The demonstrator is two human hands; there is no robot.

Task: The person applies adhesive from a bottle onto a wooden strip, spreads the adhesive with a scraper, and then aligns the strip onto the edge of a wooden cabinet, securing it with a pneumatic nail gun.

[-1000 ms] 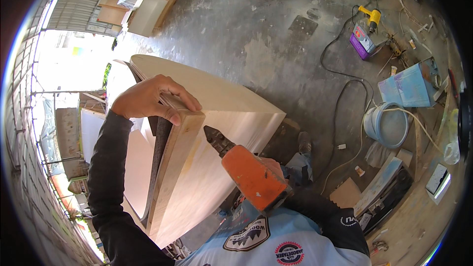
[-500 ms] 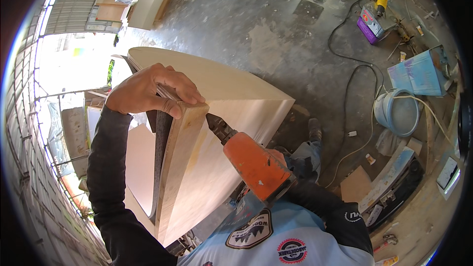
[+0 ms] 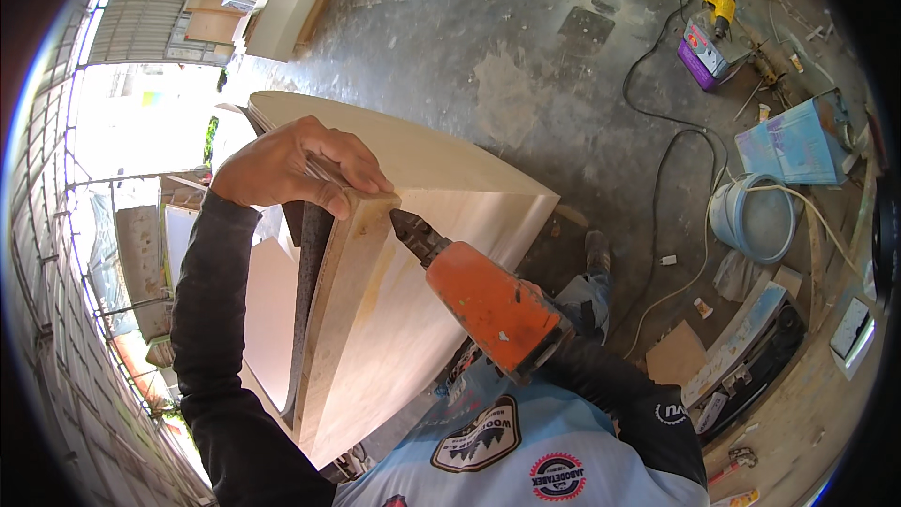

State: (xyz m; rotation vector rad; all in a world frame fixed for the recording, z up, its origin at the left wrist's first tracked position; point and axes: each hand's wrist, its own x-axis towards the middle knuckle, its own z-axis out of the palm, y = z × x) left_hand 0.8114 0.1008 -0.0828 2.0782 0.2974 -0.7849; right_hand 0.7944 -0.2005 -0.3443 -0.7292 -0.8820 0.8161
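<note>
My left hand (image 3: 302,169) curls over the upper corner of a pale wooden panel (image 3: 422,225), its thumb on the near side and fingers over the top. A light wood strip (image 3: 336,286) runs down the panel's edge, beside a dark grey layer. An orange nail gun (image 3: 493,305) with a black nose points up and left. Its tip meets or nearly meets the panel face just below my left fingertips. My right hand (image 3: 535,289) is around the tool, mostly hidden behind its body.
On the right floor lie a yellow heat gun (image 3: 718,7) on a box, a blue bucket (image 3: 755,216), a blue container (image 3: 793,141) and looping cables (image 3: 657,145). Cabinet pieces (image 3: 282,14) stand at the far left. Bars (image 3: 56,272) line the left side.
The nail gun has shifted slightly down and right at its rear, its tip staying near the panel corner. My left hand keeps almost the same hold.
</note>
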